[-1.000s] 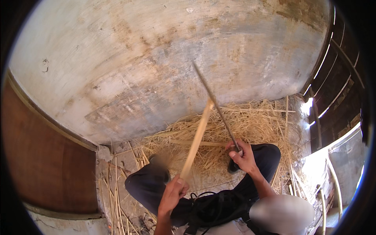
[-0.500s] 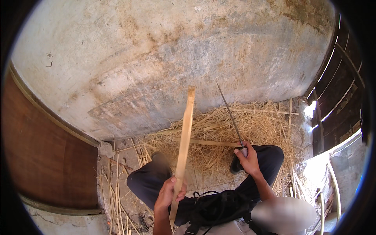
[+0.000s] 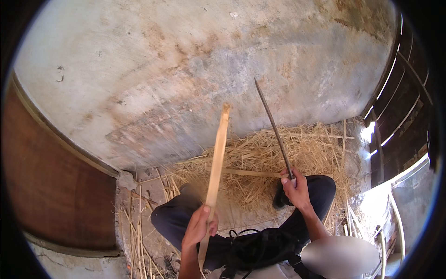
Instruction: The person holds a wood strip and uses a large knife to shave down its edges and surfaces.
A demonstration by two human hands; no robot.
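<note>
A brown wooden panel (image 3: 55, 195) meets a stained concrete wall (image 3: 195, 69) above straw (image 3: 278, 158). The left hand (image 3: 199, 226) grips an upright bamboo strip (image 3: 216, 162); the right hand (image 3: 295, 188) holds a long blade (image 3: 272, 123), apart.

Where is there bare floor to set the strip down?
A bare concrete patch lies between the brown wall and the left knee. Ahead, the straw heap is crowded. The left hand holds the wooden strip, the right hand the long blade.
</note>
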